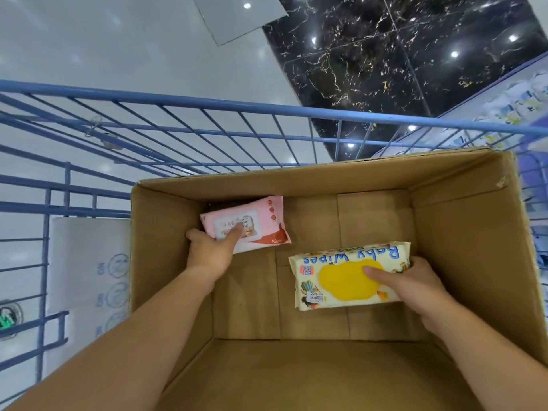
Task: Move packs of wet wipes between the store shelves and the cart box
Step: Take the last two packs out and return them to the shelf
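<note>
Box [296,175] | left hand [207,255] grips pink pack [262,221] inside; right hand [418,287] grips Baby Wipes pack [341,281], seemingly lifted

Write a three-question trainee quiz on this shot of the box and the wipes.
1. True or false: the left hand holds the pink plastic wipes pack inside the brown cardboard box.
2. What colour is the oval lid on the cream Baby Wipes pack that the right hand grips? A yellow, B green, C black.
3. Fill in: the box stands in a blue wire ____.

Key: 1 true; 2 A; 3 cart.
</note>
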Demonstrator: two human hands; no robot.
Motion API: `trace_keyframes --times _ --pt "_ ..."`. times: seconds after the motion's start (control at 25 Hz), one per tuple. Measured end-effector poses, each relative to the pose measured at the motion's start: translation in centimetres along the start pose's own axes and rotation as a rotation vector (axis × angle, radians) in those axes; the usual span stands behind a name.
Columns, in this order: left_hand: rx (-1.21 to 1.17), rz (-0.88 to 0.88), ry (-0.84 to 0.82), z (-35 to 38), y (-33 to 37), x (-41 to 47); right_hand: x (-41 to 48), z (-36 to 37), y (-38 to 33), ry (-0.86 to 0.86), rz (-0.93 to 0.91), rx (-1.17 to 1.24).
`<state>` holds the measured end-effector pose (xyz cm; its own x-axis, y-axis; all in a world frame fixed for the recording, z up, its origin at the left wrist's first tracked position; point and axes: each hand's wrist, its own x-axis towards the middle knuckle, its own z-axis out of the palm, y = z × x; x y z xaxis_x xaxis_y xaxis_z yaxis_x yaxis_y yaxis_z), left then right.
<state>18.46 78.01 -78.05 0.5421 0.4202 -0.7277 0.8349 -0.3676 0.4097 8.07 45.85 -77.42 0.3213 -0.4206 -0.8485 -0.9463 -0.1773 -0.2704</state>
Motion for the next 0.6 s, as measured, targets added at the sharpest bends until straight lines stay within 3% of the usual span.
trace_keyframes --times 0.16,0.4,0.6 --pt "-0.141 -0.066 -0.009 1.3 -0.7 0.3 0.3 -0.2 0.4 -0.191 0.059 0.146" --pt "-0.362 -0.223 -0.276 1.6 -1.2 0.9 -0.9 1.0 1.2 -0.327 0.103 0.319" --pt "-0.284 -0.221 -0.357 1.1 -0.4 1.1 -1.4 1.7 1.3 -0.259 0.005 0.390"
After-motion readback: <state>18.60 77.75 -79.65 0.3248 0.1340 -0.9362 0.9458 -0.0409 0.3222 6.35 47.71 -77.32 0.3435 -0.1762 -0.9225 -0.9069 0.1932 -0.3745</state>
